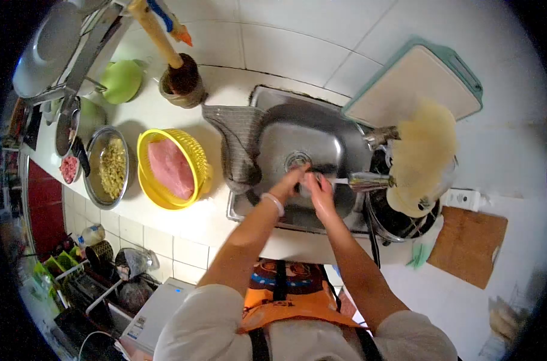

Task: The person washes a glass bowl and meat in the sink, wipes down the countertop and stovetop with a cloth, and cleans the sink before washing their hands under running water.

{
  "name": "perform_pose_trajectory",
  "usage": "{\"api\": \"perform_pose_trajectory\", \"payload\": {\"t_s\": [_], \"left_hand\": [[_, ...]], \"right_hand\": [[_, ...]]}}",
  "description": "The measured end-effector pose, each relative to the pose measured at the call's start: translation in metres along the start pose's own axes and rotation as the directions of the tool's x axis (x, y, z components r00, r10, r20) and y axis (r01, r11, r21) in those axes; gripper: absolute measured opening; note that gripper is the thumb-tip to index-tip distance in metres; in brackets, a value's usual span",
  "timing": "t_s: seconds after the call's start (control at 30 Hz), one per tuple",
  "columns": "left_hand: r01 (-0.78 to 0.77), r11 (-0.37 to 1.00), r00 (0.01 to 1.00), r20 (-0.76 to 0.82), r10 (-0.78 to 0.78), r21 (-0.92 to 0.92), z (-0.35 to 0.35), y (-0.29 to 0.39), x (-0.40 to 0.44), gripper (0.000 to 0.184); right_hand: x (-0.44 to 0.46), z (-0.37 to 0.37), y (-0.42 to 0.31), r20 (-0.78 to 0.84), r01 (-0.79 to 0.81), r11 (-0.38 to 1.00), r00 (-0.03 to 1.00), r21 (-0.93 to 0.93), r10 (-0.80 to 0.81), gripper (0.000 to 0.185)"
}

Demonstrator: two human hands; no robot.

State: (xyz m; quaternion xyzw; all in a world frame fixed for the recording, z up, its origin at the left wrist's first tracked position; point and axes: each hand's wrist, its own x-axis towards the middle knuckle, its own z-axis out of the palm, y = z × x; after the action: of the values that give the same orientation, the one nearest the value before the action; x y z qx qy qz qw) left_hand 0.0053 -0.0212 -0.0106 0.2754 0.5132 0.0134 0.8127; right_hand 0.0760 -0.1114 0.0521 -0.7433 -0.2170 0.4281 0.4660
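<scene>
Both my hands are close together over the metal sink (348, 135), in front of the tap (372, 180). My left hand (294, 180), with a pale band on its wrist, reaches toward the drain (297, 159). Against it, or nearly so, is my right hand (319, 188), its fingers bent toward the left one. Blur and overlap hide the fingers, so I cannot tell whether anything lies between them. A grey striped cloth (234, 135) hangs over the sink's left edge, beside my left hand.
Left on the counter stand a yellow basket (200, 157) with raw meat (170, 168) and a metal bowl (93, 189) of chopped food. A mortar (183, 93) is behind. A cutting board (414, 84) leans on the wall; a dark pan (399, 225) sits right of the sink.
</scene>
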Motion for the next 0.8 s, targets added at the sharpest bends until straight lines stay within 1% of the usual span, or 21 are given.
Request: {"api": "perform_pose_trajectory", "payload": {"t_s": [0.07,0.1,0.13,0.17,0.2,0.23,0.27,0.3,0.33,0.4,0.47,0.5,0.53,0.57,0.6,0.63,0.67,0.7,0.73,0.77,0.8], "left_hand": [[-0.057,0.998,0.998,0.017,0.057,-0.017,0.002,-0.027,0.027,0.069],[-0.262,0.961,0.943,0.189,0.274,-0.083,0.0,-0.056,0.065,0.063],[-0.361,0.924,0.887,0.261,0.381,-0.121,0.006,-0.065,0.073,0.061],[-0.448,0.877,0.813,0.328,0.481,-0.175,0.011,-0.074,0.079,0.058],[-0.302,0.878,0.868,0.273,0.414,-0.37,0.026,-0.07,0.064,0.049],[-0.159,0.818,0.911,0.236,0.337,-0.553,0.035,-0.059,0.047,0.041],[-0.165,0.817,0.911,0.232,0.341,-0.553,0.041,-0.042,0.026,0.041],[-0.12,0.896,0.968,0.15,0.201,-0.427,0.049,-0.024,0.003,0.04],[-0.049,0.952,0.997,0.047,0.067,-0.301,0.052,-0.013,-0.008,0.04],[-0.133,0.951,0.979,0.113,0.17,-0.277,0.044,-0.016,0.008,0.044],[-0.3,0.92,0.898,0.25,0.362,-0.252,0.034,-0.029,0.039,0.053],[-0.306,0.946,0.905,0.277,0.323,-0.105,0.026,-0.028,0.044,0.055],[-0.305,0.946,0.904,0.28,0.323,-0.107,0.026,-0.032,0.048,0.055],[-0.092,0.992,0.988,0.119,0.103,-0.09,0.032,-0.018,0.024,0.049],[0.125,0.986,0.99,-0.045,-0.13,-0.109,0.038,-0.002,-0.005,0.044],[0.161,0.954,0.983,0.127,-0.133,-0.252,0.044,0.012,-0.039,0.033],[0.161,0.954,0.983,0.13,-0.131,-0.254,0.044,0.0,-0.023,0.033],[0.142,0.923,0.961,0.273,-0.042,-0.357,0.042,-0.021,0.011,0.031],[0.14,0.878,0.916,0.397,0.061,-0.457,0.043,-0.035,0.029,0.03],[0.017,0.893,0.962,0.25,0.107,-0.45,0.048,-0.038,0.025,0.024],[0.017,0.892,0.962,0.249,0.108,-0.451,0.044,-0.039,0.027,0.024]], "right_hand": [[-0.004,-0.001,-0.008,0.113,0.079,0.992,0.991,-0.1,-0.068,0.041],[-0.004,0.002,-0.01,0.084,0.263,0.929,0.965,-0.262,-0.25,0.041],[-0.003,0.002,-0.011,0.079,0.419,0.806,0.901,-0.418,-0.428,0.041],[0.013,-0.001,0.007,0.116,0.333,0.771,0.939,-0.543,-0.324,0.041],[0.018,-0.005,0.004,0.123,0.337,0.772,0.938,-0.539,-0.323,0.041],[0.028,-0.007,-0.001,0.036,0.184,0.701,0.975,-0.689,-0.22,0.035],[0.034,-0.01,-0.005,-0.073,0.019,0.594,0.989,-0.804,-0.129,0.031],[0.037,-0.019,-0.001,-0.069,0.022,0.594,0.989,-0.804,-0.13,0.031],[0.04,-0.028,0.007,-0.068,0.144,0.755,0.968,-0.64,-0.242,0.03],[0.053,-0.045,0.034,-0.095,0.274,0.855,0.933,-0.44,-0.347,0.029],[0.065,-0.058,0.06,-0.107,0.32,0.772,0.889,-0.55,-0.445,0.025],[0.055,-0.059,0.045,-0.106,0.319,0.769,0.889,-0.554,-0.445,0.025],[0.044,-0.061,0.029,0.003,0.387,0.709,0.879,-0.59,-0.477,0.021],[0.032,-0.059,0.011,0.113,0.455,0.645,0.859,-0.614,-0.499,0.018],[0.023,-0.056,0.008,0.112,0.454,0.643,0.859,-0.617,-0.499,0.018],[0.013,-0.054,0.008,0.18,0.466,0.684,0.875,-0.561,-0.449,0.023],[0.004,-0.05,0.004,0.251,0.47,0.724,0.882,-0.504,-0.398,0.028],[-0.01,-0.044,-0.017,0.243,0.36,0.792,0.931,-0.492,-0.272,0.013],[-0.008,-0.046,-0.013,0.246,0.36,0.792,0.931,-0.493,-0.27,0.013],[-0.004,-0.05,-0.004,0.126,0.327,0.811,0.944,-0.484,-0.305,0.015],[0.004,-0.055,0.009,0.003,0.299,0.83,0.942,-0.47,-0.337,0.016]]}}
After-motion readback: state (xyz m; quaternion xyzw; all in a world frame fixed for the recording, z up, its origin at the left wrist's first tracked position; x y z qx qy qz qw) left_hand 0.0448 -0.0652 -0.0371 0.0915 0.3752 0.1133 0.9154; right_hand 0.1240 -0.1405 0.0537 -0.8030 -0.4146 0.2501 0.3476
